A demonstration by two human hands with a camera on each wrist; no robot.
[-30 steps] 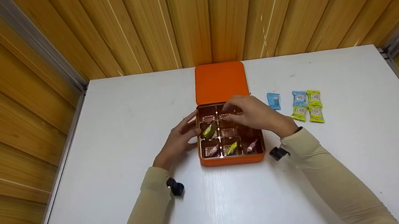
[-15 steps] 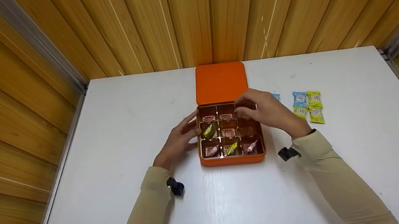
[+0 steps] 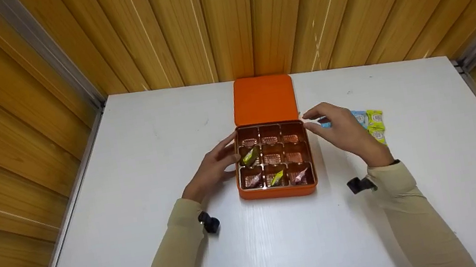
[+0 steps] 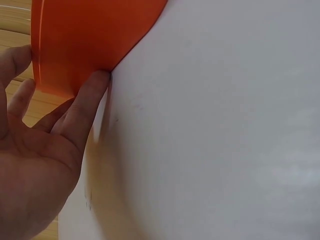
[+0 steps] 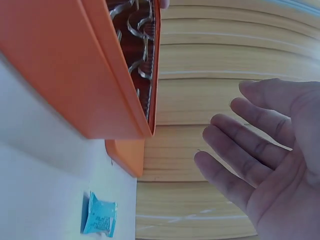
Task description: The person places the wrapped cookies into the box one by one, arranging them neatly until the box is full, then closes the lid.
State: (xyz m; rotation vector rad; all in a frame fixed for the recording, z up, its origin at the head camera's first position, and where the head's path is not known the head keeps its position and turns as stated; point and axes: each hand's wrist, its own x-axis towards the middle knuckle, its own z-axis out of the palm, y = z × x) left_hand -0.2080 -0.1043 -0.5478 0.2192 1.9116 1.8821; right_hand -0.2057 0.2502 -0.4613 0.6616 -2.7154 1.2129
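An orange tin box (image 3: 279, 192) stands on the table, a brown divided tray (image 3: 273, 154) inside. A green-wrapped candy (image 3: 250, 156) lies in the middle-left compartment; the front row holds a pinkish one (image 3: 254, 179), a yellow-green one (image 3: 277, 177) and another pinkish one (image 3: 300, 175). Along the box's left side my left hand (image 3: 209, 171) rests, fingertips touching the wall. In the left wrist view its fingers (image 4: 90, 100) are nearly straight. Just right of the box hovers my right hand (image 3: 340, 129), fingers spread and holding nothing. Beneath it, a blue candy packet (image 5: 101, 216) is partly hidden in the head view.
The orange lid (image 3: 263, 99) lies flat behind the box. To the right, blue (image 3: 359, 117) and yellow-green packets (image 3: 375, 119) are grouped, partly covered by the right hand. Wooden panels (image 3: 229, 20) rise behind the white table (image 3: 161, 131).
My right hand has moved from over the tray's back compartments to the right, out past the box's edge towards the packets. The left hand has stayed at the box's side.
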